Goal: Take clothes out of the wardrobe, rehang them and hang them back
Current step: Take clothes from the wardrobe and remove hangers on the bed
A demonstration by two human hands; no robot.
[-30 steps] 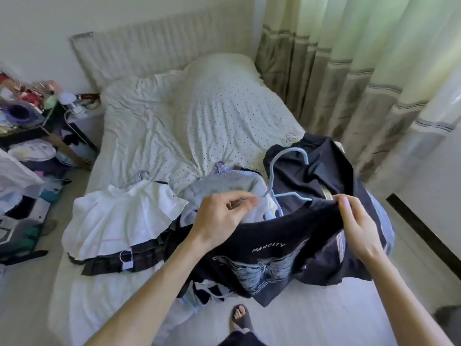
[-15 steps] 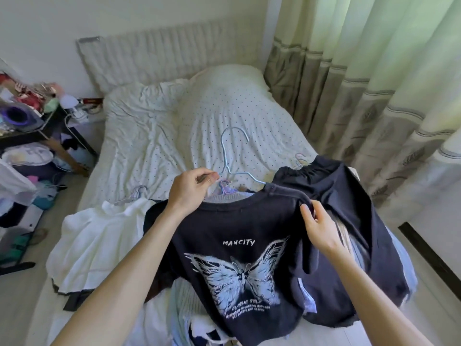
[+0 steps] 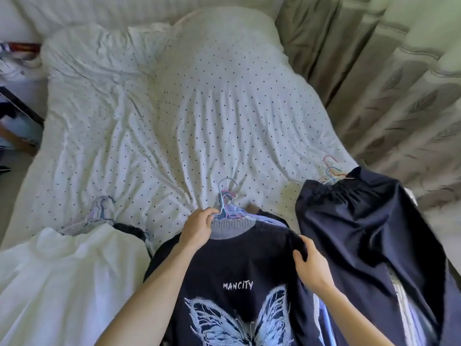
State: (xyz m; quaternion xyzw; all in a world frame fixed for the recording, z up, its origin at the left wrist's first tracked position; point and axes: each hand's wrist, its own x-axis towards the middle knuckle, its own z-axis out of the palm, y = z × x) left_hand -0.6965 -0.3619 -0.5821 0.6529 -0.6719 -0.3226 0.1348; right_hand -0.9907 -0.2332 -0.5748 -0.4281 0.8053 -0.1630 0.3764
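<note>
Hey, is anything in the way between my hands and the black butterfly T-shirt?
Nothing visible. The left hand pinches the hanger at the neckline of the T-shirt, and the right hand grips its shoulder.

A bedroom in a home
A bed (image 3: pixel 57 151) fills the view, covered by a rumpled white sheet (image 3: pixel 187 126) with small dark dots, a pillow (image 3: pixel 224 36) bulging under it at the far end; long pale green curtains (image 3: pixel 389 78) with a grey leaf-patterned band hang in folds along its right side, and the corner of a dark side table (image 3: pixel 21 107) shows at the left edge. Clothes lie spread across the near end: a white garment (image 3: pixel 62 283), a dark T-shirt (image 3: pixel 237 265) with a butterfly print and a navy garment (image 3: pixel 361 233), all on thin hangers (image 3: pixel 225 208)
</note>
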